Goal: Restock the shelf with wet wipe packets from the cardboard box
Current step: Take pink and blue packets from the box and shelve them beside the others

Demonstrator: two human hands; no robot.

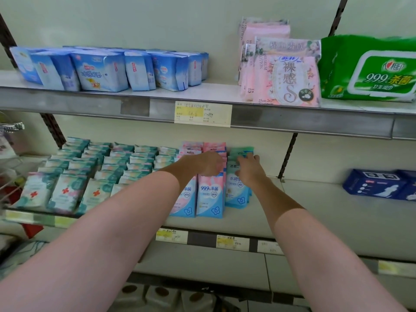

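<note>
Both my arms reach into the middle shelf (315, 208). My left hand (208, 164) rests on top of the rows of pink-and-blue wet wipe packets (210, 194), its fingers curled over their upper edges. My right hand (249, 168) grips the green-and-blue wet wipe packets (238, 194) standing just right of them, fingers reaching to the back packets. The packets stand upright in rows running front to back. The cardboard box is out of view.
Teal-and-white packets (67, 192) fill the shelf's left half. A dark blue pack (380, 184) lies at the right. The upper shelf holds blue packs (101, 70), pink packs (283, 75) and a green wipes pack (371, 68). Price labels (202, 113) line the shelf edges.
</note>
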